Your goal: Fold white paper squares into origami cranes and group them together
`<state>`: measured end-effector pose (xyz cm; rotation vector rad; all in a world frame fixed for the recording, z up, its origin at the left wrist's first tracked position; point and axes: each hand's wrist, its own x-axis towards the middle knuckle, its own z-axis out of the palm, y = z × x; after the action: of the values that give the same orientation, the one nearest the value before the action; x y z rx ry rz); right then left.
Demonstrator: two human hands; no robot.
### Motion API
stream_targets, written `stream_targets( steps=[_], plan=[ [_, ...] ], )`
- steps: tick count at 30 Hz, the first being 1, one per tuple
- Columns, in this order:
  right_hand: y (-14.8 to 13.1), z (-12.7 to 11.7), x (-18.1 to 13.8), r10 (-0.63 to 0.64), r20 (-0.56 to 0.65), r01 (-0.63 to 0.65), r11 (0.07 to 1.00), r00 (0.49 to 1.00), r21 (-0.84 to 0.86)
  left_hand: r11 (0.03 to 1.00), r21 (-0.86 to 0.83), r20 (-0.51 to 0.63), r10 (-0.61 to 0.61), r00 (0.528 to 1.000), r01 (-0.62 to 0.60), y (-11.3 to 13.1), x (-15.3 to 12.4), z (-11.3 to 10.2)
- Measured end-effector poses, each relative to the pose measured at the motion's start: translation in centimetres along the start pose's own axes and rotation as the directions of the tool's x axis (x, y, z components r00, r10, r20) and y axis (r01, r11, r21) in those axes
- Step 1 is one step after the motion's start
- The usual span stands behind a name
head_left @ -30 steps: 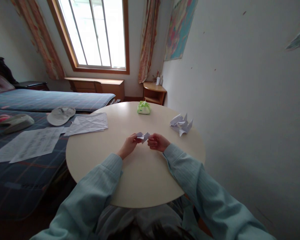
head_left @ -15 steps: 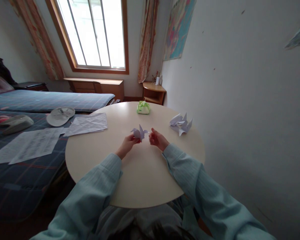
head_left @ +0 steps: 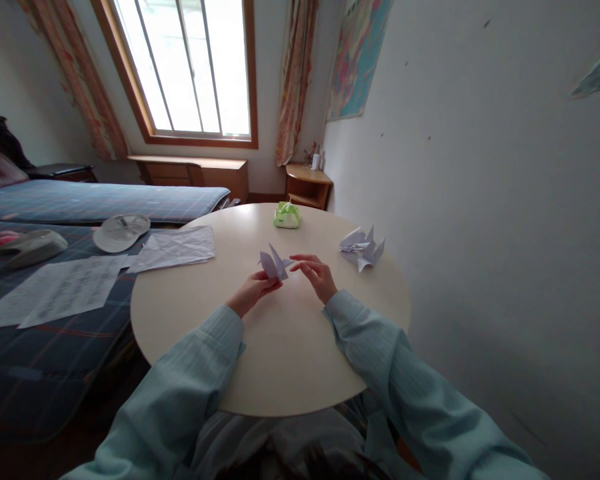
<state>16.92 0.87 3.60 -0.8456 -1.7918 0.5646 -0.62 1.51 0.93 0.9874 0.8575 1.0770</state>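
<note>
A white folded paper crane (head_left: pixel 274 264) is pinched from below in my left hand (head_left: pixel 254 292), over the middle of the round table (head_left: pixel 290 360). Its wings point up and a thin tip points right. Close to that tip is my right hand (head_left: pixel 316 275), fingers stretched toward the crane and apart from the palm; whether a fingertip touches the paper I cannot tell. Several more folded paper cranes (head_left: pixel 363 248) lie bunched together on the table's right side.
A green tissue pack (head_left: pixel 287 215) stands at the table's far side. Creased paper sheets (head_left: pixel 175 248) overlap the left edge. On the bed beside it lie printed sheets (head_left: pixel 75 290) and a white cap (head_left: pixel 122 232). The wall (head_left: pixel 480 233) borders the right.
My right hand's fingers have uncurled and reach toward the crane's right tip. The crane has turned and tilted slightly in my left hand.
</note>
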Motion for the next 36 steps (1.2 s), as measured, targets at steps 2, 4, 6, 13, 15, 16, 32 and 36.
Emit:
stream_targets(
  steps=[2,4,6,13,15,16,32,36],
  plan=[
    [0.2,0.2,0.0,-0.018,0.016,0.018,0.999,1.000,-0.028,1.000,0.019,0.023,-0.008,1.000,0.008,0.0,-0.1,0.0],
    [0.4,0.3,0.1,-0.028,0.002,0.028,0.998,1.000,-0.064,1.000,0.022,0.034,-0.018,0.999,0.017,0.1,-0.1,0.0],
    [0.7,0.4,0.2,-0.036,-0.019,0.034,0.996,0.999,-0.083,1.000,0.008,0.035,-0.029,0.999,0.029,0.2,-0.2,0.1],
    [1.4,0.7,0.2,-0.130,-0.042,0.127,0.989,0.991,-0.071,0.998,-0.043,0.033,-0.044,0.998,0.046,0.2,-0.1,0.1],
    [1.6,0.7,0.2,-0.151,-0.048,0.146,0.984,0.987,-0.099,0.998,-0.049,0.041,-0.048,0.998,0.050,0.2,-0.2,0.1],
    [1.7,0.7,0.2,-0.157,-0.047,0.151,0.982,0.987,-0.114,0.997,-0.050,0.045,-0.050,0.998,0.052,0.3,-0.2,0.1],
    [2.2,0.5,0.3,-0.060,-0.092,0.027,0.944,0.994,-0.329,0.999,-0.028,0.075,-0.023,0.997,0.025,0.1,-0.1,-0.1],
    [1.9,0.6,0.2,0.009,-0.095,-0.047,0.913,0.995,-0.406,0.999,-0.010,0.036,0.033,0.999,-0.033,0.2,0.0,-0.1]
  ],
)
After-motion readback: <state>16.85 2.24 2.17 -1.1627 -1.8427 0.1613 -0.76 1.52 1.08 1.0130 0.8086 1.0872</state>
